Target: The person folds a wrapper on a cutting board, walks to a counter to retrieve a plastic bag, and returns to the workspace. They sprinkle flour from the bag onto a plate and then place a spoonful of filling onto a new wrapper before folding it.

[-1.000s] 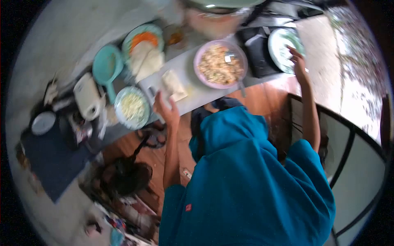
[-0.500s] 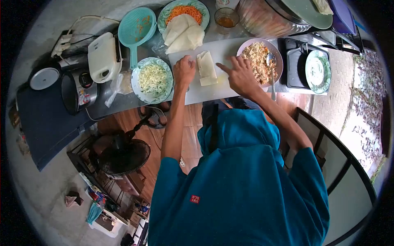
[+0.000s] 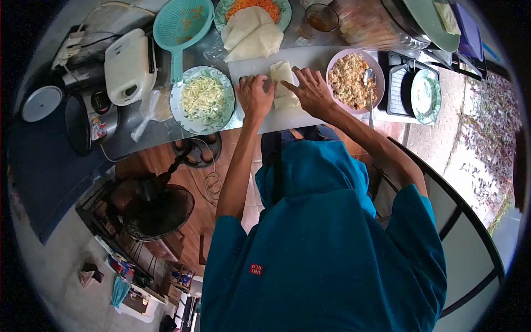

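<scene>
A pale folded spring roll wrapper (image 3: 282,71) lies lengthwise on the white cutting board (image 3: 315,60). My left hand (image 3: 256,95) is at its left side, fingers bent and thumb against the wrapper. On the opposite side, my right hand (image 3: 313,94) has its thumb and forefinger at the wrapper's edge, the other fingers curled. Whatever is inside the wrapper is hidden. Right of my right hand, a pink bowl (image 3: 380,94) contains a crumbly cooked filling with a spoon (image 3: 369,83) in it. Flat wrapper sheets (image 3: 251,34) lie partly over a plate of shredded carrot (image 3: 255,8).
Shredded cabbage fills a patterned plate (image 3: 176,108) left of the board. Behind it are a turquoise strainer (image 3: 176,33) and a white sandwich maker (image 3: 128,66). A glass (image 3: 321,19) stands at the back. At right, a green-rimmed plate (image 3: 426,95) sits by a black tray (image 3: 401,83).
Both hands have moved inward to the wrapper from either side. My left hand, earlier closed beside it, now touches it. The camera view has shifted slightly.
</scene>
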A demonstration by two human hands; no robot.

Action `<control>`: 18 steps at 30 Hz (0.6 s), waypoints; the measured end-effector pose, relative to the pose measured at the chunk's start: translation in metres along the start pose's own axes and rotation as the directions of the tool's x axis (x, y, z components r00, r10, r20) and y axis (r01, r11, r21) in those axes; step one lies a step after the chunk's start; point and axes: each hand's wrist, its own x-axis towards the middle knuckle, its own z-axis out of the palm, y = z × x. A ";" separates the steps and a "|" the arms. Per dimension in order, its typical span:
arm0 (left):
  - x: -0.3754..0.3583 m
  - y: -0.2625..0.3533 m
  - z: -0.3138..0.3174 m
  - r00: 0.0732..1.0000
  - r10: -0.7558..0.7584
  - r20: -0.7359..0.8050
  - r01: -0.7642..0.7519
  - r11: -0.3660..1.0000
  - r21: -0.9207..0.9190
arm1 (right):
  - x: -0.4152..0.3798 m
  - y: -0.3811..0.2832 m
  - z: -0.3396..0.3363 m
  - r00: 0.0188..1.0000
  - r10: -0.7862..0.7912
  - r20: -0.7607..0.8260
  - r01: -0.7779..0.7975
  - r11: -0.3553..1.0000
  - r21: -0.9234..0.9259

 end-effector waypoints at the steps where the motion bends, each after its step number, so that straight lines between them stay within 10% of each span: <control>1: -0.001 0.001 0.000 0.999 0.004 -0.037 -0.004 1.000 0.006 | -0.001 -0.001 0.002 1.000 -0.009 0.011 0.009 1.000 -0.027; 18: -0.003 0.006 -0.002 0.999 0.040 -0.037 -0.036 0.995 0.094 | -0.001 0.013 0.006 0.996 -0.087 -0.004 0.085 0.982 -0.168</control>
